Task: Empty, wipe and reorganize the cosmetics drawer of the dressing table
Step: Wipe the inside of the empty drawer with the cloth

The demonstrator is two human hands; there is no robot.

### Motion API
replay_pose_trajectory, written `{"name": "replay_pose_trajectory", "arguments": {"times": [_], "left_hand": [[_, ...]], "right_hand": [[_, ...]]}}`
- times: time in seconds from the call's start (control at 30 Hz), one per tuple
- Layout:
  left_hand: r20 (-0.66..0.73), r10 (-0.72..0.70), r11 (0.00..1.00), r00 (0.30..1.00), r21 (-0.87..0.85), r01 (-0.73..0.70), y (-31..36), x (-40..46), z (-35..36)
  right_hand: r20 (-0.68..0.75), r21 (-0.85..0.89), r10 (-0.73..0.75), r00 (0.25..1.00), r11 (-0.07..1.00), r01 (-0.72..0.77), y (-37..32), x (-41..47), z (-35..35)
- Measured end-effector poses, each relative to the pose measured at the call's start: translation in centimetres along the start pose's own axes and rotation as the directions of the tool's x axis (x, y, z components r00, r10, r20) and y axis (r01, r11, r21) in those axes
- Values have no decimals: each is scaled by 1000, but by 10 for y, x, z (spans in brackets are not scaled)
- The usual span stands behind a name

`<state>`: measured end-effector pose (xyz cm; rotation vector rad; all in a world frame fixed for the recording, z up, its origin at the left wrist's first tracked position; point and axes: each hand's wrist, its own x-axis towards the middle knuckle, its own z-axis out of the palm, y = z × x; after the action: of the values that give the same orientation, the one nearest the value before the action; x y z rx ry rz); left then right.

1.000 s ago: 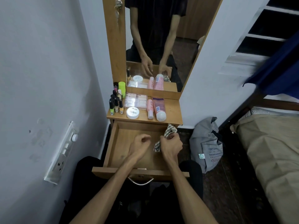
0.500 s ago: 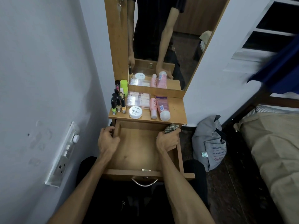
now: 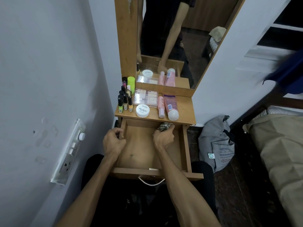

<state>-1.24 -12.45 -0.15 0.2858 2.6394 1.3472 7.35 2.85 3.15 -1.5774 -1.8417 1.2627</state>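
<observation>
Since a moment ago his left hand (image 3: 113,142) has stayed curled over the left wall of the open wooden drawer (image 3: 186,145), while his right hand (image 3: 164,136) pushed the balled checked cloth (image 3: 164,126) into the back right corner, fingers clenched round it. On the tabletop above, a round white tub (image 3: 142,110) reads "NAIL POLISH".

Bare forearms, no watch or rings on the hands (image 3: 137,140); black trousers (image 3: 147,202), dark short-sleeved top in the mirror (image 3: 164,22)
</observation>
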Motion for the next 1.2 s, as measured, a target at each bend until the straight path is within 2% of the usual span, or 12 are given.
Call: {"name": "replay_pose_trajectory", "arguments": {"times": [0.13,0.37,0.53,0.77,1.0,1.2], "left_hand": [[10,1,1000,1000,25,-1,-1,0,0],[36,-3,999,999,53,1,0,1,-4],[39,9,999,999,36,-11,0,-1,-7],[34,37,999,999,22,-38,1,-4,-9],[178,5,991,984,-131,19,-11,0,-21],[189,-37,982,981,-173,70,-11,2,-22]], "right_hand": [[40,-1,-13,999,1000,13,-5,-4,13],[198,-33,-114,974,992,123,-12,-17,51],[380,-102,-223,898,955,280,-17,-31,72],[491,-142,-255,833,920,365,-16,-15,71],[705,-200,-231,670,842,501,-2,11,66],[869,-150,-149,472,830,538,11,-5,43]]}}
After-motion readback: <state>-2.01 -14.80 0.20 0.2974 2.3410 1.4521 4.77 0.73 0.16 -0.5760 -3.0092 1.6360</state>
